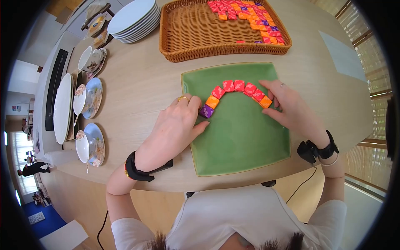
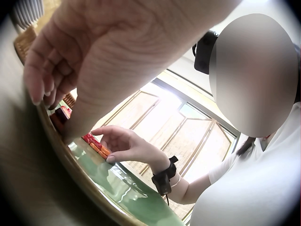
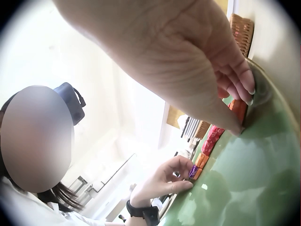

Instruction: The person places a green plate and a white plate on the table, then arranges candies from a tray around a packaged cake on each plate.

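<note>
At center frame, the left hand (image 1: pixel 177 118) pinches a purple candy (image 1: pixel 206 111) while the right hand (image 1: pixel 290 102) parts its thumb and forefinger around an orange candy (image 1: pixel 265 102), seemingly to keep the candy arch (image 1: pixel 239 86) even across the square green plate (image 1: pixel 241 139).

Eight small square pieces in shiny printed wrappers (image 1: pixel 239 86) form an arch, its ends pointing down the frame, on a glossy green plate (image 1: pixel 241 137), squarish and brown-rimmed, at the centre of the head view. From the left end run a purple piece (image 1: pixel 206 111), an orange one (image 1: pixel 212 102), five red ones and another orange one (image 1: pixel 266 102). The left hand (image 1: pixel 177 118) is at the purple end, the right hand (image 1: pixel 291 104) around the other.
</note>
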{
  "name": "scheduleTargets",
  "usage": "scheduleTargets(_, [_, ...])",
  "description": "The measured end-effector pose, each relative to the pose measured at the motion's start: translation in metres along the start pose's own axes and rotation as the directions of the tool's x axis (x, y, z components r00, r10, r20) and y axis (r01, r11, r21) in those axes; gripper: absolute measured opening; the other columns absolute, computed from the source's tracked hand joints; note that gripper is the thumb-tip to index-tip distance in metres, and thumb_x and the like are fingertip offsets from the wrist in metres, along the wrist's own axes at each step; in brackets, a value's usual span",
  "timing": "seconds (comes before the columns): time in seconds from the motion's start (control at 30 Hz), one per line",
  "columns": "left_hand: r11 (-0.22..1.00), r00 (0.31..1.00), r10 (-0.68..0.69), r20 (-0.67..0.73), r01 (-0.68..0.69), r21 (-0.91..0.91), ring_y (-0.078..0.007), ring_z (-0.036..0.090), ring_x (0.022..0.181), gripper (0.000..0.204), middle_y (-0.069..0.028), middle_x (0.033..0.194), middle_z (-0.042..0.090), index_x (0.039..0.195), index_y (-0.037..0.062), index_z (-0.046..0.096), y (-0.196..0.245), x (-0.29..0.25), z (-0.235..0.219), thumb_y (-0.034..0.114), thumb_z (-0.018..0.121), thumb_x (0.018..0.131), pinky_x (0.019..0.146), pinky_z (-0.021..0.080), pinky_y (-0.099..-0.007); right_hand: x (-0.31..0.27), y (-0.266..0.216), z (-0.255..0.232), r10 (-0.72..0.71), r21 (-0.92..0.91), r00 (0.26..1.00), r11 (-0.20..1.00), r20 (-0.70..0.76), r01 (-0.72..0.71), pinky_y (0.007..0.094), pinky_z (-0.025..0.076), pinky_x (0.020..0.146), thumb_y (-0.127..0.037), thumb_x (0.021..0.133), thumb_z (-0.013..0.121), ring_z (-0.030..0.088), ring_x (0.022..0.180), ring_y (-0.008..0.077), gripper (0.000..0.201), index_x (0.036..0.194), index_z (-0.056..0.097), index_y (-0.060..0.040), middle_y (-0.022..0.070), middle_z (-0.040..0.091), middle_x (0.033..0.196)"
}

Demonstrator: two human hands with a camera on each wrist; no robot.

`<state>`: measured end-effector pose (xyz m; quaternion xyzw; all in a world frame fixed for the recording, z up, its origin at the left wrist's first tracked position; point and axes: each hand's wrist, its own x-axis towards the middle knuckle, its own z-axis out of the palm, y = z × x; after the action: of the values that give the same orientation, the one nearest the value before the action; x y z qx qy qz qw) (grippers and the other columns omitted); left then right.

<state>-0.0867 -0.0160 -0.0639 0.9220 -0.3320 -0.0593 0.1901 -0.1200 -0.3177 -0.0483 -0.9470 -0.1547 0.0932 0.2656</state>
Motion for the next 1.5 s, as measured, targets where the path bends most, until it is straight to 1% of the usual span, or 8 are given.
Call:
scheduleTargets(0.37, [1.0, 1.0, -0.011, -0.016, 0.011, -0.002, -0.0291, 0.065, 0.083, 0.032, -0.0133, 0.093, 0.063, 0.099, 0.001, 0.056, 0.0, -0.001, 0.001, 0.012, 0.079, 0.08, 0.074, 0.053, -0.0412, -0.001, 0.004, 0.005, -0.035, -0.002, 0.999, 0.999, -0.029, 0.035, 0.0442, 0.049, 0.086, -0.009, 0.086, 0.072, 0.058, 0.098, 0.0376, 0.058, 0.137, 0.046, -0.0004, 0.018, 0.058, 0.111])
scheduleTargets(0.43, [1.0, 0.999, 0.003, -0.034, -0.003, -0.006, -0.0289, 0.065, 0.084, 0.031, -0.013, 0.093, 0.063, 0.099, 0.0011, 0.056, 0.0, 0.0, 0.001, 0.012, 0.078, 0.081, 0.074, 0.053, -0.041, -0.001, 0.009, 0.01, -0.086, 0.016, 0.989, 0.996, -0.117, 0.089, 0.0322, 0.048, 0.073, -0.003, 0.08, 0.077, 0.051, 0.076, 0.0197, 0.064, 0.138, 0.049, -0.0035, 0.0082, 0.055, 0.098])
scheduleTargets(0.93, [1.0, 0.999, 0.006, -0.044, -0.007, -0.021, -0.0325, 0.063, 0.085, 0.023, -0.0136, 0.091, 0.063, 0.099, 0.0005, 0.057, 0.0, 0.001, 0.002, 0.009, 0.073, 0.085, 0.074, 0.051, -0.0423, -0.002, 0.007, 0.012, -0.069, 0.004, 0.991, 0.998, -0.118, 0.07, 0.0329, 0.048, 0.074, -0.004, 0.081, 0.077, 0.051, 0.076, 0.02, 0.063, 0.138, 0.049, -0.0041, 0.0083, 0.056, 0.099])
scheduleTargets(1.27, [1.0, 0.999, 0.002, -0.045, -0.003, -0.014, -0.0324, 0.063, 0.085, 0.023, -0.0136, 0.092, 0.063, 0.101, 0.0005, 0.058, -0.001, 0.001, 0.004, 0.009, 0.073, 0.086, 0.074, 0.052, -0.0425, -0.003, 0.008, 0.012, -0.058, 0.012, 0.992, 0.998, -0.116, 0.06, 0.0331, 0.048, 0.074, -0.005, 0.081, 0.078, 0.051, 0.077, 0.0196, 0.065, 0.139, 0.049, -0.0044, 0.0081, 0.055, 0.098])
scheduleTargets(1.37, [1.0, 0.998, 0.001, -0.06, -0.002, -0.018, -0.0294, 0.062, 0.081, 0.028, -0.0126, 0.09, 0.062, 0.103, 0.0006, 0.059, -0.003, 0.0, 0.004, 0.009, 0.076, 0.084, 0.073, 0.052, -0.0401, -0.004, 0.006, 0.01, -0.052, 0.019, 0.992, 0.998, -0.116, 0.054, 0.0329, 0.048, 0.073, -0.005, 0.08, 0.079, 0.051, 0.076, 0.0199, 0.066, 0.139, 0.049, -0.0049, 0.008, 0.055, 0.098])
scheduleTargets(1.43, [0.982, 0.997, -0.054, -0.05, 0.044, -0.182, -0.0253, 0.06, 0.078, 0.034, -0.0105, 0.089, 0.06, 0.107, 0.0014, 0.059, -0.005, -0.004, -0.001, 0.01, 0.079, 0.081, 0.071, 0.051, -0.0364, -0.006, 0.003, 0.006, -0.031, 0.087, 0.994, 0.995, -0.108, 0.04, 0.0324, 0.049, 0.073, -0.005, 0.079, 0.08, 0.052, 0.077, 0.0206, 0.068, 0.14, 0.049, -0.0055, 0.0084, 0.055, 0.098])
scheduleTargets(1.47, [0.982, 0.997, -0.053, -0.051, 0.043, -0.182, -0.0253, 0.06, 0.078, 0.034, -0.0105, 0.089, 0.06, 0.107, 0.0014, 0.059, -0.006, -0.006, -0.006, 0.01, 0.079, 0.081, 0.071, 0.051, -0.0364, -0.008, 0.004, 0.003, -0.031, 0.086, 0.994, 0.996, -0.109, 0.04, 0.0324, 0.049, 0.073, -0.005, 0.079, 0.08, 0.052, 0.077, 0.0206, 0.068, 0.14, 0.049, -0.0055, 0.0084, 0.055, 0.098])
scheduleTargets(1.5, [0.97, 0.99, -0.13, -0.058, 0.115, -0.215, -0.0289, 0.061, 0.082, 0.036, -0.0113, 0.092, 0.06, 0.107, 0.0018, 0.058, -0.007, -0.008, -0.013, 0.013, 0.08, 0.08, 0.073, 0.052, -0.0392, -0.012, 0.006, 0.0, -0.033, 0.075, 0.992, 0.996, -0.125, 0.043, 0.0355, 0.049, 0.074, -0.007, 0.08, 0.079, 0.055, 0.082, 0.0257, 0.064, 0.136, 0.05, -0.0031, 0.0121, 0.057, 0.101])
